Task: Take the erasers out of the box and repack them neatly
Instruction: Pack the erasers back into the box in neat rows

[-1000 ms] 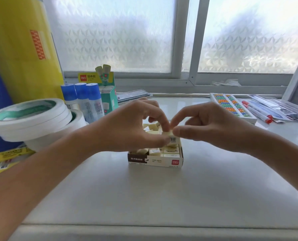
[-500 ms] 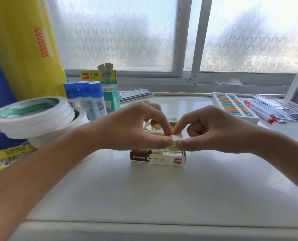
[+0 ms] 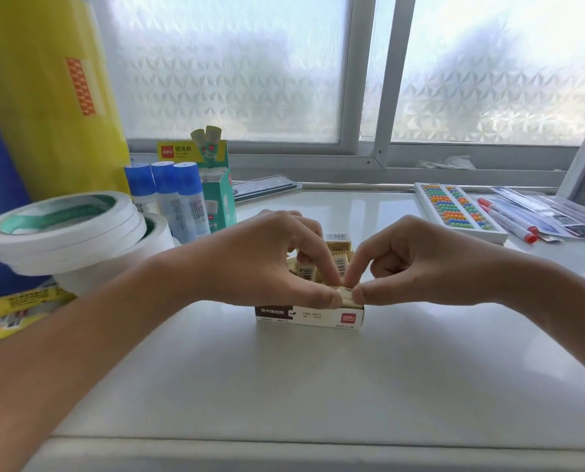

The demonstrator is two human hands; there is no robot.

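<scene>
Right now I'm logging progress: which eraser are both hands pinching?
The eraser at the box's front right corner, pinched between left hand and right hand; the others lie untouched behind.

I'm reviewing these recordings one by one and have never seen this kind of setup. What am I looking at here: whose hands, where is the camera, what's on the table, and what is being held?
There is no machine: a person works with bare hands, filmed by one wide-angle camera worn on the head, looking forward and down. The left hand and right hand meet over a small open cardboard box with a brown and white front on the white glossy table. Together their fingers pinch one cream rectangular eraser at the box's near right corner. More cream erasers with barcode labels stand loosely behind. To the left lie stacked white tape rolls, blue-capped glue sticks and a green glue-stick carton. To the right are a tray of coloured beads and red-capped pens.
</scene>
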